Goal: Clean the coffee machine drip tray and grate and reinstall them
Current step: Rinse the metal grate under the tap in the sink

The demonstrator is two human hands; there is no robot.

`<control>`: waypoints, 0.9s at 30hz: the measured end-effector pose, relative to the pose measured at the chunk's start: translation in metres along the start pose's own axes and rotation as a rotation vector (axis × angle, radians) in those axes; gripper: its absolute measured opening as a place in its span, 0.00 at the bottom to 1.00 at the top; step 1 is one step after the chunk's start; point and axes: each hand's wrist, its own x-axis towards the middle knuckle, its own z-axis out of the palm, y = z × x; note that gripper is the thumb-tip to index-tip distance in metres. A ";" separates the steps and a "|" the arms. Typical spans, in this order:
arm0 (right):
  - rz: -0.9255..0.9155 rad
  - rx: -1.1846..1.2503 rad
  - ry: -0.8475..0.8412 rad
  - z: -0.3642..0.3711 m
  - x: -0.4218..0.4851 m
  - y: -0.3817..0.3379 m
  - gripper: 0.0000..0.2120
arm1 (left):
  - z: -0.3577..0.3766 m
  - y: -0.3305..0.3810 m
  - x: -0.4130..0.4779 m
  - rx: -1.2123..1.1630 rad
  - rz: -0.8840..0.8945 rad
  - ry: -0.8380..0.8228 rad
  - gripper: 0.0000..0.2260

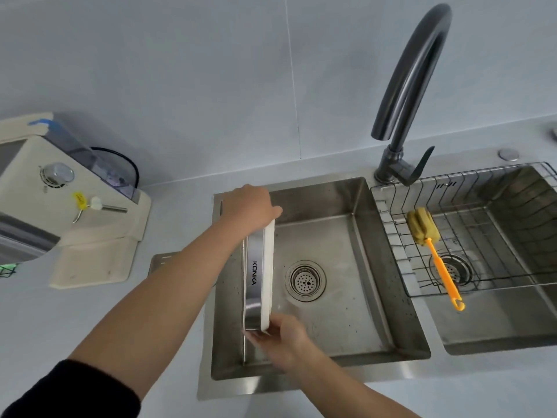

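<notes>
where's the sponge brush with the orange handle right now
In the head view it's on the right: the sponge brush lies in the wire rack over the right basin, beyond the faucet.

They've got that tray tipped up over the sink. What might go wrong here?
The drip tray stands on edge over the left basin, held only at its ends by the left hand and right hand; if wet, it could slip. The sponge brush lies in the other basin, a reach away.
</notes>
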 end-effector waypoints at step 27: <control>0.127 -0.222 0.060 0.002 -0.005 -0.001 0.17 | -0.002 0.019 -0.021 0.064 0.051 0.016 0.14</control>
